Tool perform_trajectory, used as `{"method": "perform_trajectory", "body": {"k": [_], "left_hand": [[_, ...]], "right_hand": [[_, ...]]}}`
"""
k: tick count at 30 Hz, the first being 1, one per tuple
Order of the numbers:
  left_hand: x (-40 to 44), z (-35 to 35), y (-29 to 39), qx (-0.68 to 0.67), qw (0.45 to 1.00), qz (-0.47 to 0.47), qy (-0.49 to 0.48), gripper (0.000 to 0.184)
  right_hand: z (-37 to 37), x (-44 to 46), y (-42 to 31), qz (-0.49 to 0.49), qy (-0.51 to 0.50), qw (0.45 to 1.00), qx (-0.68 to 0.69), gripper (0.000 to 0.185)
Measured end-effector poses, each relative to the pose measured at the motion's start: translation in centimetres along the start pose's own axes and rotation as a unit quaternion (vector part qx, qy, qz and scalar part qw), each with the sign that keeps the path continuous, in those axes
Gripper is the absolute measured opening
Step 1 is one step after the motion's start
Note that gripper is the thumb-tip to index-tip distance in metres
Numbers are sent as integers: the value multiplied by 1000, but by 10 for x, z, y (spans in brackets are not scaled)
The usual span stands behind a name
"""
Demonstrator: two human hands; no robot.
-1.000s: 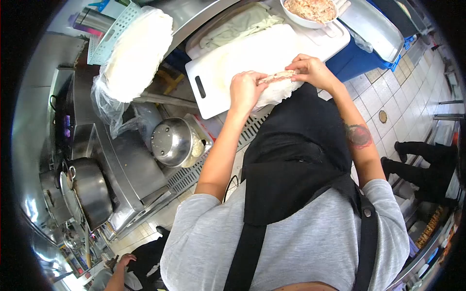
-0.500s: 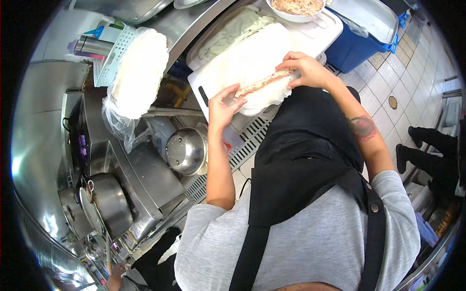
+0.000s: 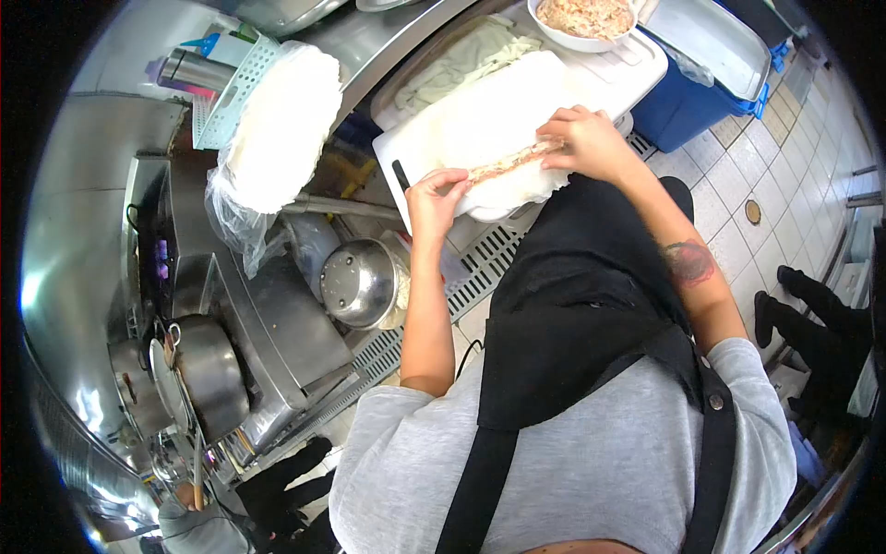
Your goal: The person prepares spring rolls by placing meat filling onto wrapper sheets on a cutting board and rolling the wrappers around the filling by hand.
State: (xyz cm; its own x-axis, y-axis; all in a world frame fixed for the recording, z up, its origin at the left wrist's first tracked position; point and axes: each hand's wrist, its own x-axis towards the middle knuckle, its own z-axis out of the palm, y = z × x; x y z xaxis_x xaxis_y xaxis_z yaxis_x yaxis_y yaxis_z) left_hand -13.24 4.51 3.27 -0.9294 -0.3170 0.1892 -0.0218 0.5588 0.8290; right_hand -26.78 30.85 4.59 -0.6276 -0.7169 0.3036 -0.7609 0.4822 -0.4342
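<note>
In front of me lies a thin white wrapper sheet (image 3: 517,191) with a strip of shredded, pinkish-orange filling (image 3: 506,166) along it. My left hand (image 3: 436,201) pinches the left end of the wrapper between thumb and fingers. At the other end, my right hand (image 3: 591,145) has thumb and fingers closed on the wrapper and its edge beside the filling. More white sheets (image 3: 503,106) lie just beyond, on a white cutting board (image 3: 391,150). A white bowl (image 3: 565,39) of the same-looking filling (image 3: 591,17) stands at the far right of the board.
On the left, a stack of white sheets (image 3: 284,129) sits on plastic beside a mint basket (image 3: 238,90). Below are a steel bowl (image 3: 355,284) and a large pot (image 3: 212,379). A blue bin (image 3: 683,106) stands right. Other people are at lower left and far right.
My fingers have closed further in at both ends of the wrapper, and less of the filling strip shows. The whole view has shifted slightly; the person at lower left has moved.
</note>
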Motion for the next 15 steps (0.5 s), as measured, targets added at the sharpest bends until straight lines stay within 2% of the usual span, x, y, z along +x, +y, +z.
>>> {"method": "perform_trajectory", "body": {"k": [1, 3, 5, 6, 9, 15], "left_hand": [[1, 2, 1, 7, 1000, 3, 0, 14], [1, 3, 0, 15, 1000, 16, -9, 25], [-2, 1, 11, 27, 999, 19, -15, 31], [-2, 0, 22, 50, 998, 19, -25, 39], [2, -3, 13, 81, 993, 18, -83, 38], [-1, 1, 9, 63, 995, 50, -59, 30]], "right_hand": [[-3, 4, -14, 11, -6, 997, -78, 41], [18, 20, -36, 12, -60, 993, -103, 39], [46, 28, -61, -63, -39, 992, -101, 30], [60, 31, -72, -57, -5, 996, -67, 26], [77, 36, -75, -54, 36, 997, -49, 24], [27, 4, -13, -26, 42, 999, -16, 18]]}}
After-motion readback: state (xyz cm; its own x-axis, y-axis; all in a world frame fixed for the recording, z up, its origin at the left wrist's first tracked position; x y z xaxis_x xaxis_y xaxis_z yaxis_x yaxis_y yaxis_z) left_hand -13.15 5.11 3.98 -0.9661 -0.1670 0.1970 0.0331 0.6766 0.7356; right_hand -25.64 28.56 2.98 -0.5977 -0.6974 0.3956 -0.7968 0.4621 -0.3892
